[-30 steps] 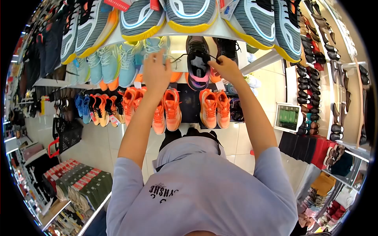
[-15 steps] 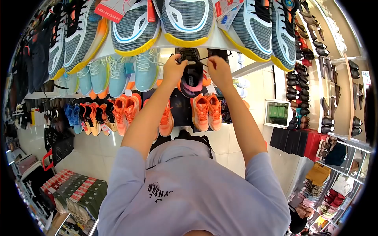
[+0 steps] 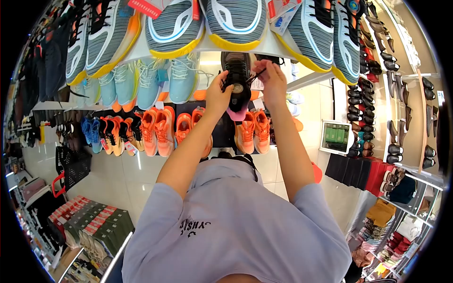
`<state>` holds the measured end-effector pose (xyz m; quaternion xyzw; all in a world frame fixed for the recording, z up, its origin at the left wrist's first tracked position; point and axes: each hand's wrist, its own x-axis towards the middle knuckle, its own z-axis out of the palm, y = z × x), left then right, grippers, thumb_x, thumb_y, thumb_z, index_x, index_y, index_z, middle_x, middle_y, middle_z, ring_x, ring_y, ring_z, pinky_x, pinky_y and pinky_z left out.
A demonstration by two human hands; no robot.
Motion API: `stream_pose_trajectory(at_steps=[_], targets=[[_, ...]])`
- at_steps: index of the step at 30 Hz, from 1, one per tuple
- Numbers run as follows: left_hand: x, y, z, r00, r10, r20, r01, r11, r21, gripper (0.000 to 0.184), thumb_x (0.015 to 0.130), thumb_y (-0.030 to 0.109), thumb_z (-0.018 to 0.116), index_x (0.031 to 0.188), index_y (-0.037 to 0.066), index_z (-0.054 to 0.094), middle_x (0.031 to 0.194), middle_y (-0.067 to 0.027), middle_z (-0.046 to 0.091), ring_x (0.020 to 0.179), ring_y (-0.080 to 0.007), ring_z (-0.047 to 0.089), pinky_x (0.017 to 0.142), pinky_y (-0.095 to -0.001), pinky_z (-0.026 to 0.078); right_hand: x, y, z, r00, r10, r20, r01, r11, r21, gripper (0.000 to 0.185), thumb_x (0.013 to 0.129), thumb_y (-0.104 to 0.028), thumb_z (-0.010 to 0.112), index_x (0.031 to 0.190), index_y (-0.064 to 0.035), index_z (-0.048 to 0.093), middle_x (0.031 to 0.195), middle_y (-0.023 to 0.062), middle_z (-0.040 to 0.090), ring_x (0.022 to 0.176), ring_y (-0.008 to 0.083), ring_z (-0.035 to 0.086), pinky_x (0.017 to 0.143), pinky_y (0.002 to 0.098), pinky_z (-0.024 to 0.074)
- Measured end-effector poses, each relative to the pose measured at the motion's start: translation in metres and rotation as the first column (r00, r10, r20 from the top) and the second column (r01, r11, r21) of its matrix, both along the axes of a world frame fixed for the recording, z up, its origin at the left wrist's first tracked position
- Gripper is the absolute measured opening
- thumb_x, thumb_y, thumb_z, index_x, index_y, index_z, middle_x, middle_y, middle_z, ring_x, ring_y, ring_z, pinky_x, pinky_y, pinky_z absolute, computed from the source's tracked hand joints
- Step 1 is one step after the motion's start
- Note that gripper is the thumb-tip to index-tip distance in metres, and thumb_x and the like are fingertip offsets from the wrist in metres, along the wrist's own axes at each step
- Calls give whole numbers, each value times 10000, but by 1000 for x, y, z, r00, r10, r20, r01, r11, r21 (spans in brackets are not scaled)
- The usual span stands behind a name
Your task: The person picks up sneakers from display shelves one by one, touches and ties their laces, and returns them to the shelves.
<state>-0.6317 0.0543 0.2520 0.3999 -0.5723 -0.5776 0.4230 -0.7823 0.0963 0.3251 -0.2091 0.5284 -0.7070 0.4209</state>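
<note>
Head view: the black shoe point(image 3: 240, 100) lies just off 12 o'clock, its pink heel toward the person and its toe pointing to 12 under the upper shelf point(image 3: 207, 54). At the shoe's 8 o'clock is the left hand point(image 3: 218, 97), thumb on the shoe's edge and forefinger curved up with a gap between them; a dark strand shows there, but whether it is gripped I cannot tell. At the shoe's 3 o'clock is the right hand point(image 3: 275, 86), thumb and forefinger pinching a dark lace point(image 3: 256, 75) that runs from the shoe, its other fingers loosely bent and apart.

A round pale mark and a smaller pale logo sit on the black shoe, both too small to read. At 11 o'clock a red tag point(image 3: 145, 6) hangs over a grey shoe point(image 3: 175, 30), its white characters not legible. Toward 7 o'clock, dark lettering on the lavender shirt point(image 3: 245, 221) includes what looks like "YHS"; the rest is distorted by folds.
</note>
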Motion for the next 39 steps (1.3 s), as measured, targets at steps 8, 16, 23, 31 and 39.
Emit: stream_pose_trajectory(at_steps=[8, 16, 23, 31, 39], targets=[[7, 16, 24, 883, 239, 403, 51, 805, -591, 415, 805, 31, 583, 1215, 21, 522, 1121, -174, 585, 1042, -373, 546, 919, -384, 437, 20, -7, -29, 841, 248, -481, -131, 956, 263, 250, 910, -196, 574, 1045, -6, 663, 717, 33, 636, 606, 83, 564, 557, 223, 446], [23, -14, 24, 941, 151, 304, 68, 793, -606, 461, 855, -3, 488, 1315, 6, 455, 1197, -184, 558, 1084, -362, 527, 910, -388, 432, 28, -31, -29, 366, 506, -781, -311, 857, 410, 262, 824, -213, 559, 973, -31, 675, 851, 174, 671, 832, 335, 644, 758, 386, 499], [16, -51, 39, 902, -144, 407, 337, 825, -454, 429, 865, 61, 575, 1291, 94, 532, 1047, -139, 656, 857, -258, 670, 754, -302, 526, 19, -31, -20, 429, 567, -703, -440, 811, 385, 288, 848, -245, 606, 1028, -28, 664, 877, 146, 685, 785, 208, 652, 742, 311, 486], [7, -32, 40, 986, 12, 164, 50, 927, -371, 120, 799, 90, 652, 890, 14, 634, 862, -128, 653, 767, -256, 661, 692, -321, 517, 20, -13, -19, 531, 496, -687, -352, 866, 354, 222, 832, -232, 630, 976, -75, 693, 829, 144, 680, 745, 222, 660, 707, 321, 488], [6, -28, 39, 941, 1, 339, 237, 713, -660, 123, 805, 91, 620, 907, 38, 662, 938, -112, 622, 834, -305, 614, 721, -365, 507, 29, 5, -24, 508, 320, -800, -142, 947, 289, 212, 837, -175, 604, 997, -50, 663, 859, 143, 676, 784, 273, 663, 725, 331, 498]])
